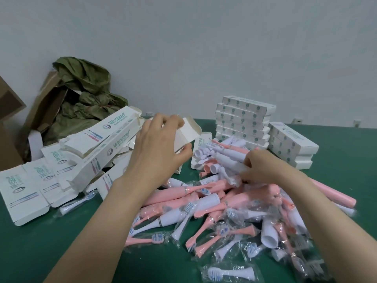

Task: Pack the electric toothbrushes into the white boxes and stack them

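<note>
While the left hand [161,144] grips an open white box [188,130], the right hand [263,166] apparently pinches a white toothbrush [228,157] atop the heap [204,201] on the desk [61,242].

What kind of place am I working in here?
Likely a small packing workshop: a green table heaped with bagged toothbrushes, a pile of empty white boxes at left, and stacked closed boxes at the back.
</note>
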Demonstrator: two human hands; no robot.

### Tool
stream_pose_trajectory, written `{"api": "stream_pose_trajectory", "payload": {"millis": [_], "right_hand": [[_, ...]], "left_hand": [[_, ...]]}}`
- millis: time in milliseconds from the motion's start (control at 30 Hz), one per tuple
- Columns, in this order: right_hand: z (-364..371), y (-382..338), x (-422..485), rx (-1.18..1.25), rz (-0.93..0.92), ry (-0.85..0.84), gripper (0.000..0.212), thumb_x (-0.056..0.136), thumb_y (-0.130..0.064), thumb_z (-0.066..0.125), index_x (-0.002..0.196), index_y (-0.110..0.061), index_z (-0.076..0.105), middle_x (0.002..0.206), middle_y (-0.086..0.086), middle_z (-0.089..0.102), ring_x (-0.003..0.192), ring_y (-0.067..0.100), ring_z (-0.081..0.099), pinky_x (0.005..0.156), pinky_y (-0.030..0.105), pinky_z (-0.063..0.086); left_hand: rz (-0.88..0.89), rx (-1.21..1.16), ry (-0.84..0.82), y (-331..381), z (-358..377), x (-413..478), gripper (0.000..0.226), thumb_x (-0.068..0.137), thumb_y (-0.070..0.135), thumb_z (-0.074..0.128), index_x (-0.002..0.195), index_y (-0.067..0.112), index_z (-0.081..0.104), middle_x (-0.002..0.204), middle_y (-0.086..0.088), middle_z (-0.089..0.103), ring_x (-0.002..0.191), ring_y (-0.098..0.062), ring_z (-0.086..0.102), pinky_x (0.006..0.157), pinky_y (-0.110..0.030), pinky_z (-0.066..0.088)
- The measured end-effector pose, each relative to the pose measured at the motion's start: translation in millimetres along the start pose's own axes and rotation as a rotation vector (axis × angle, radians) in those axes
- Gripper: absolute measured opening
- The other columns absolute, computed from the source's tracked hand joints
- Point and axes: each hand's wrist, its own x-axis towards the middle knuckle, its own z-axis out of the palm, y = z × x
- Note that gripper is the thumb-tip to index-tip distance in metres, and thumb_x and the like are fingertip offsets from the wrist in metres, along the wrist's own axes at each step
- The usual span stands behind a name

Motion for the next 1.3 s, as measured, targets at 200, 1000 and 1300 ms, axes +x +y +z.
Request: {"api": "stream_pose_trajectory", "payload": {"millis": [200,1000,1300], "right_hand": [[-29.8,-5.3,-1.5,0.599,-0.083,0.617,0.030,0.080,-0.028,0.066,0.075,0.001,0.060,0.065,0.022,0.056,0.051,0.016,0.040,0.045,0.020,0.028],[-22.8,-92.3,-30.3,1.058,-0.456,0.850,0.032,0.076,-0.013,0.077,0.102,-0.018,0.059,0.102,0.002,0.058,0.084,0.001,0.056,0.074,0.013,0.046],[-4.7,-97.2,-26.6,0.567,-0.492,0.529,0.016,0.092,-0.019,0.058,0.101,-0.019,0.072,0.104,-0.003,0.047,0.101,0.013,0.044,0.085,0.018,0.031]], "left_hand": [[0.016,-0.003,0.073,-14.7,7.5,2.0,0.044,0.076,0.031,0.067,0.116,0.016,0.056,0.114,-0.002,0.055,0.102,-0.026,0.048,0.088,-0.037,0.035],[0.036,-0.204,0.186,2.9,4.2,1.6,0.052,0.070,0.024,0.076,0.118,0.015,0.058,0.108,0.004,0.056,0.101,-0.020,0.049,0.083,-0.019,0.029],[0.006,-0.170,0.159,-11.9,9.2,-5.7,0.052,0.072,0.018,0.077,0.120,0.012,0.059,0.114,-0.003,0.062,0.106,-0.024,0.053,0.091,-0.027,0.034]]}}
